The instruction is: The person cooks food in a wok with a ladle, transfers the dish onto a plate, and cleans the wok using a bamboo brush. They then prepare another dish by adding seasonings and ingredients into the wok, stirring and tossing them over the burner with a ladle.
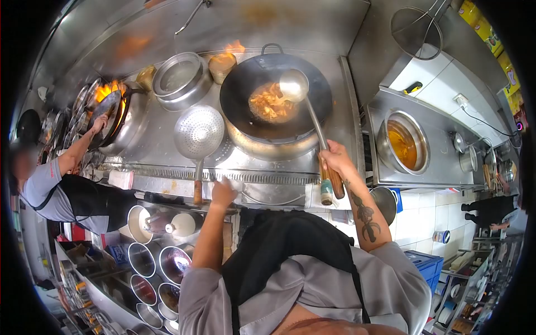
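Observation:
A dark wok (240, 117) sits on the burner with cooked pieces of food (273, 103) in it. The bowl of a long ladle (293, 85) is over the food. My right hand (336, 157) is closed on the ladle's handle near the wok's lower right edge; the wooden end and a second handle with a green band (325, 188) are just below it. My left hand (223, 191) is near the stove's front edge, right of the wooden handle of a perforated skimmer (199, 133); its fingers are smeared by motion.
A co-worker (50, 178) at the far left holds a pan over flames. Steel pots (181, 81) and a can (222, 66) stand behind the skimmer. A bowl of orange liquid (416, 146) is at right. Several containers (142, 259) stand at lower left.

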A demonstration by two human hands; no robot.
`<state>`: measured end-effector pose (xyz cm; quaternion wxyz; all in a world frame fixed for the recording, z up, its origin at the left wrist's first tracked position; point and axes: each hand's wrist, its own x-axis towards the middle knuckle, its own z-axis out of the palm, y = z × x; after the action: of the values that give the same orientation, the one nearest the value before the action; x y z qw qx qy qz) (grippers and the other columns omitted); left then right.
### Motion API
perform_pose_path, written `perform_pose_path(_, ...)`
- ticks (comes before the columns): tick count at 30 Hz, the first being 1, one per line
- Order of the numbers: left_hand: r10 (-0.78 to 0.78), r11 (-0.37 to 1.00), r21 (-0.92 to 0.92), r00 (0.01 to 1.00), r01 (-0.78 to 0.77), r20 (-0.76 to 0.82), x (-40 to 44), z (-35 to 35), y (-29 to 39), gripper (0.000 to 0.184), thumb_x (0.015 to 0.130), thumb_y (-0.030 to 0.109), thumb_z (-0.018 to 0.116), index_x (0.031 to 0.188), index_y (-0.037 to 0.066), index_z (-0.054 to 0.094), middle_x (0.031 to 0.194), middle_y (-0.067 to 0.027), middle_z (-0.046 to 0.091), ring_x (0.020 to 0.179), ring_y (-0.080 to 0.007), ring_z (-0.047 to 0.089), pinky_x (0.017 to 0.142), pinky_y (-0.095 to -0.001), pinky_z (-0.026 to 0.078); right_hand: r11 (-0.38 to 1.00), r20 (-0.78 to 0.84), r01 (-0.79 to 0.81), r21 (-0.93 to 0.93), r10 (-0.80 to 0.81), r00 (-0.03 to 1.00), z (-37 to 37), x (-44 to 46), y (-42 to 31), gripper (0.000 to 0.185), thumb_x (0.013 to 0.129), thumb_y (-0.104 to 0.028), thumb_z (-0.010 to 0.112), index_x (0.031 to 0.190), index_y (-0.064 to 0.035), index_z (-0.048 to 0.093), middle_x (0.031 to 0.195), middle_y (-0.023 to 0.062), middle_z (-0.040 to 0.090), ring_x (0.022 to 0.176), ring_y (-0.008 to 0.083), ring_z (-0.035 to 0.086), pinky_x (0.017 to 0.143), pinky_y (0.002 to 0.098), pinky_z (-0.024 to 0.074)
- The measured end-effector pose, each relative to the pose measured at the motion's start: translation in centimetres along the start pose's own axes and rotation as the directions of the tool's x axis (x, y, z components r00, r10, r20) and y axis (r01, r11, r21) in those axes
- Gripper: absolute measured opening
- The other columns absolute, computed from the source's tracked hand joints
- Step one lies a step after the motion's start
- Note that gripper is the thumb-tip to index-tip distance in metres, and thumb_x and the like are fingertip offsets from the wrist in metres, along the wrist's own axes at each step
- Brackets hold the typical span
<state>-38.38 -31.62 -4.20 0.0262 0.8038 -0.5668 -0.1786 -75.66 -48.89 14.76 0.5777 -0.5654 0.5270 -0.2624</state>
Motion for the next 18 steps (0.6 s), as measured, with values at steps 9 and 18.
perform_pose_path(9,0.164,-0.235,-0.954,0.975,0.185,0.149,0.0,-8.8,6.7,0.049,0.091,0.048,0.05,0.114,0.005,0.055,0.096,-0.0095,0.065,0.082,-0.0252,0.064,0.072,-0.0404,0.055,0.964,-0.077,0.083,-0.252,-0.106,0.991,0.4,4.9,-0.4,0.024,0.083,-0.005,0.051,0.105,0.0029,0.058,0.063,0.0031,0.053,0.043,0.0113,0.05,0.041,0.0276,0.0418)
perform_pose_path(18,0.105,-0.605,-0.655,0.86,0.453,0.499,5.3,-12.6,21.9,0.042,0.093,0.045,0.046,0.122,0.016,0.044,0.121,-0.0087,0.052,0.108,-0.0316,0.049,0.091,-0.0562,0.043,0.98,0.243,0.018,-0.2,0.032,0.97,3.4,2.3,-1.7,0.025,0.079,-0.008,0.058,0.1,0.0056,0.058,0.073,0.0152,0.062,0.053,0.0214,0.061,0.048,0.0346,0.0497)
